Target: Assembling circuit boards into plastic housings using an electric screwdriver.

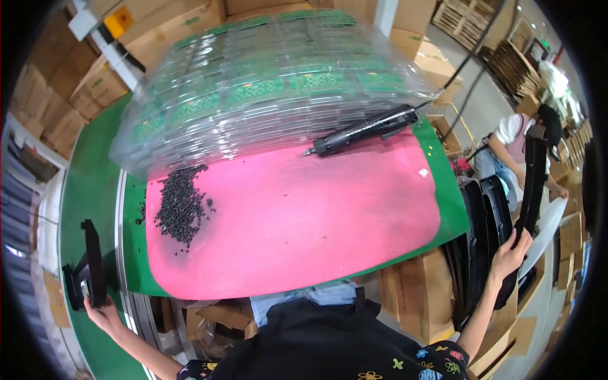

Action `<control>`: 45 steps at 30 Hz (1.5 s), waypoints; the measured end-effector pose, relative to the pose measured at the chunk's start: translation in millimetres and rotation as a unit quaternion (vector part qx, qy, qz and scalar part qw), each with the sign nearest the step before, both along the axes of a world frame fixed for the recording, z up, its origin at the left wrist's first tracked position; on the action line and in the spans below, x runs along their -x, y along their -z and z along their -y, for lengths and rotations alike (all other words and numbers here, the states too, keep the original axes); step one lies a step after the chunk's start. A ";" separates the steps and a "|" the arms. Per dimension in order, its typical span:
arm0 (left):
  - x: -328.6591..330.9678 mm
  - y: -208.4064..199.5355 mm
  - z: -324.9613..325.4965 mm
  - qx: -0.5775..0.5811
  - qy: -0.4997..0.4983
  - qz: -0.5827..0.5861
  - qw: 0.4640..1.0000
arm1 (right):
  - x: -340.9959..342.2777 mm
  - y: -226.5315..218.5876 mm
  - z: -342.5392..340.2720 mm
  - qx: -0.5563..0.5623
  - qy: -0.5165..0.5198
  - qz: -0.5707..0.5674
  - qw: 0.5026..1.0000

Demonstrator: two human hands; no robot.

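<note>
Left hand (101, 311): fingers gripping a black bracket (88, 266), near left.
Right hand (508, 253): fingers curled around a long black panel (533, 183), near right.
Surface (304, 221): pink mat, black screws (179, 206), electric screwdriver (364, 131) far.

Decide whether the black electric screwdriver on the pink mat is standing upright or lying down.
Lying down: the black electric screwdriver rests on its side across the pink mat, tip pointing left.

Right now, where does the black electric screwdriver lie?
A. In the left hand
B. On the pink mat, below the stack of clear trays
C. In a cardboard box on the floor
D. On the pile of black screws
B: the screwdriver rests on the pink mat by the trays, apart from the screws and from both hands.
</note>
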State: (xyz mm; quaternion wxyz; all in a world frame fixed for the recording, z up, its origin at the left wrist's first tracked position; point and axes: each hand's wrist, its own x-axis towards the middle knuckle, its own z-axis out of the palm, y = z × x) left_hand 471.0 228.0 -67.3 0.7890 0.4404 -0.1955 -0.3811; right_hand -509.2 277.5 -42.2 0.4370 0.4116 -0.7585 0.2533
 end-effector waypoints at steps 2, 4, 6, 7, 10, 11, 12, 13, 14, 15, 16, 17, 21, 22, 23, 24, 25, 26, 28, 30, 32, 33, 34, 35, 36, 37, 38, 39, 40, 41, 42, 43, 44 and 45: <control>0.4 4.8 22.6 -0.050 -0.185 -0.011 0.981 | -13.8 -14.4 13.9 -0.009 -0.090 -0.002 0.996; -17.7 12.8 31.6 -0.037 -0.186 -0.021 0.982 | -45.2 -31.2 30.4 -0.043 -0.189 -0.024 0.981; -21.0 13.7 42.2 -0.072 -0.271 -0.028 0.959 | -64.8 -38.3 38.1 -0.123 -0.279 -0.025 0.952; -20.0 14.9 46.3 -0.070 -0.273 -0.026 0.959 | -83.7 -43.6 48.6 -0.145 -0.306 -0.037 0.940; 71.9 -6.0 82.9 -0.112 -0.375 0.344 0.854 | -134.5 -50.9 81.0 -0.245 -0.409 -0.095 0.874; 117.4 -29.0 90.4 -0.073 -0.318 0.428 0.843 | -149.2 -50.9 91.9 -0.282 -0.440 -0.109 0.845; 144.9 -44.8 96.8 -0.019 -0.198 0.439 0.876 | -162.6 -51.2 103.6 -0.301 -0.486 -0.115 0.812; 197.2 -70.6 110.8 -0.009 -0.080 0.385 0.920 | -173.2 -47.6 111.0 -0.332 -0.509 -0.118 0.785; 231.4 -82.6 122.5 -0.042 -0.017 0.425 0.904 | -180.8 -44.3 116.2 -0.354 -0.532 -0.117 0.761; 269.8 -96.1 131.9 -0.034 0.068 0.499 0.863 | -192.9 -43.9 118.4 -0.383 -0.542 -0.123 0.738; 313.3 -112.7 139.7 -0.063 0.194 0.518 0.831 | -199.6 -44.6 123.3 -0.396 -0.558 -0.121 0.719; 342.9 -118.9 154.4 -0.008 0.293 0.610 0.737 | -208.8 -47.3 130.6 -0.397 -0.591 -0.060 0.700; 425.8 -103.3 198.0 0.120 0.371 0.728 0.564 | -229.6 -83.7 200.7 -0.344 -0.648 0.006 0.680; 437.6 -95.2 206.4 0.134 0.365 0.743 0.545 | -232.0 -92.8 226.0 -0.311 -0.630 -0.035 0.710; 443.0 -80.0 212.9 0.143 0.361 0.756 0.527 | -236.9 -104.2 253.5 -0.280 -0.622 -0.028 0.731; 445.2 -65.9 220.0 0.147 0.359 0.768 0.509 | -237.4 -108.1 286.1 -0.277 -0.577 -0.027 0.767; 444.8 -67.3 220.4 0.148 0.353 0.768 0.514 | -232.4 -116.7 320.6 -0.236 -0.556 -0.060 0.795; 445.0 -67.7 220.9 0.129 0.366 0.768 0.510 | -229.6 -129.3 353.7 -0.227 -0.517 -0.082 0.821; 448.8 -69.5 221.0 0.122 0.380 0.765 0.506 | -201.1 -144.0 424.6 -0.222 -0.404 -0.082 0.883; 443.2 -72.1 222.6 0.128 0.381 0.769 0.497 | -171.7 -150.6 478.4 -0.261 -0.285 -0.067 0.920; 434.3 -75.5 223.9 0.107 0.386 0.774 0.491 | -153.3 -141.5 528.8 -0.276 -0.236 -0.067 0.929; 428.9 -76.8 225.8 0.110 0.399 0.770 0.486 | -145.3 -137.6 549.7 -0.311 -0.192 -0.068 0.929; 423.9 -79.0 227.4 0.110 0.408 0.768 0.481 | -142.6 -133.7 569.3 -0.342 -0.152 -0.069 0.925; 419.2 -79.8 229.0 0.098 0.419 0.773 0.465 | -143.9 -128.4 585.4 -0.375 -0.140 -0.056 0.915; 415.5 -78.8 230.6 0.094 0.414 0.777 0.466 | -142.8 -122.0 598.2 -0.371 -0.146 -0.056 0.915; 412.5 -78.3 232.3 0.107 0.420 0.774 0.461 | -139.6 -116.1 608.7 -0.396 -0.160 -0.043 0.903; 410.1 -77.3 232.8 0.118 0.430 0.769 0.457 | -139.4 -110.5 615.0 -0.426 -0.175 -0.029 0.887; 408.5 -77.5 234.6 0.117 0.436 0.768 0.455 | -138.8 -109.4 623.8 -0.442 -0.178 -0.015 0.879; 407.8 -77.5 236.5 0.114 0.435 0.769 0.454 | -137.1 -107.8 630.5 -0.442 -0.181 -0.014 0.879; 407.1 -77.2 237.1 0.115 0.438 0.766 0.456 | -139.3 -106.0 633.5 -0.447 -0.188 -0.035 0.874; 406.6 -77.4 237.2 0.117 0.442 0.763 0.458 | -141.4 -104.0 635.6 -0.451 -0.194 -0.056 0.869; 406.7 -78.6 237.3 0.114 0.442 0.764 0.456 | -142.4 -103.9 637.3 -0.451 -0.196 -0.054 0.869; 407.5 -79.8 237.1 0.110 0.444 0.763 0.456 | -146.0 -106.5 634.2 -0.459 -0.183 -0.068 0.867; 408.2 -81.2 236.8 0.106 0.447 0.763 0.456 | -148.3 -107.6 630.5 -0.466 -0.168 -0.081 0.865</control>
